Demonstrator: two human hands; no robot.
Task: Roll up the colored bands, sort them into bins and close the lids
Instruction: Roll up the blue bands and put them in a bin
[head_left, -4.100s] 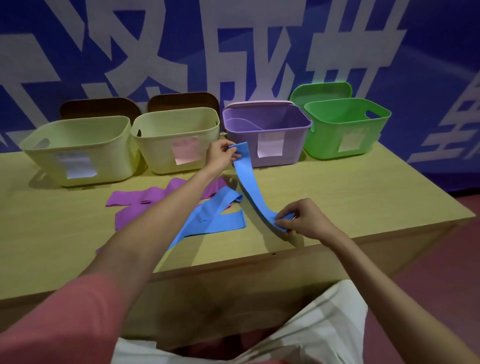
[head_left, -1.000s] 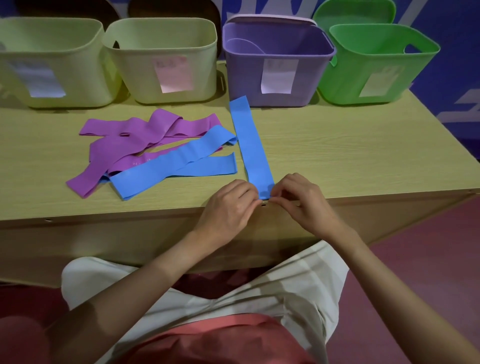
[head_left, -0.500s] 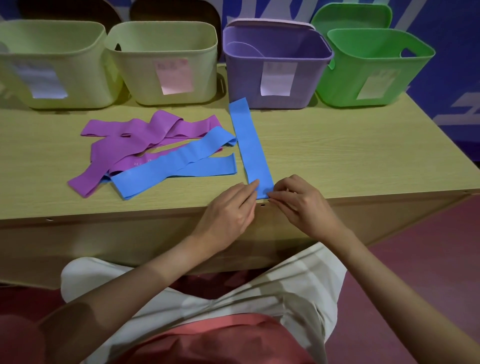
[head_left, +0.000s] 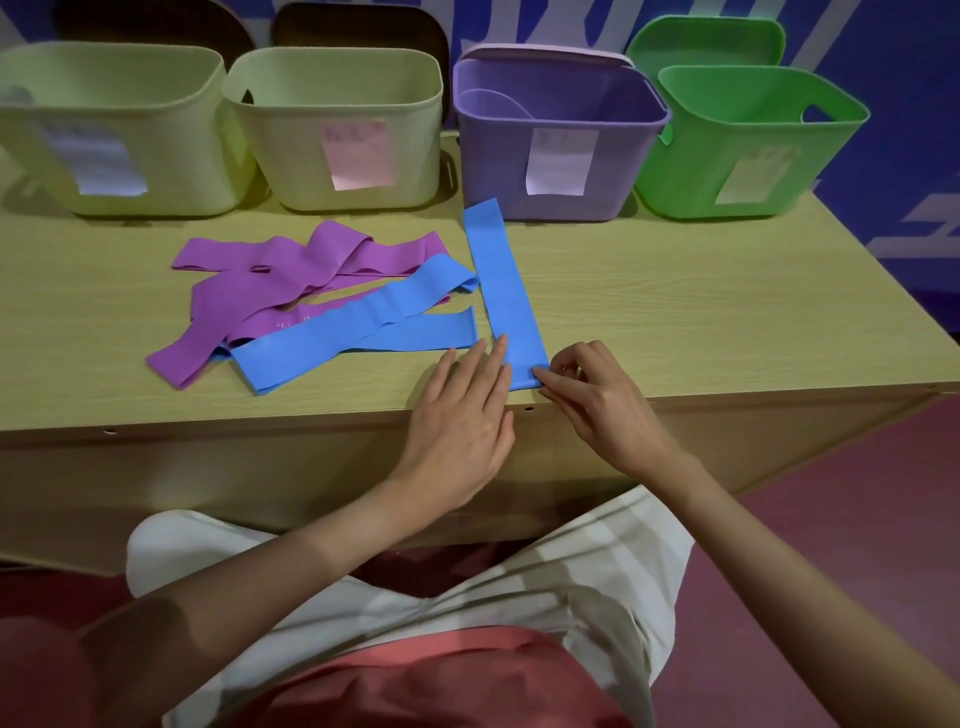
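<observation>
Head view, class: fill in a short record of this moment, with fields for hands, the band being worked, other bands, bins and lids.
Left hand: fingers straight, resting at the near end of the straight blue band
Right hand: pinches that band's near corner
Other bands: purple bands and blue bands heaped unrolled on the table
Bins: two pale yellow-green, purple bin, green bin
Lids: all off

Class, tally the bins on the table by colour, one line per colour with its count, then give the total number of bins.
Pale yellow-green bins: 2, the left one and the one beside it
Purple bin: 1
Green bin: 1
Total: 4 bins
</observation>
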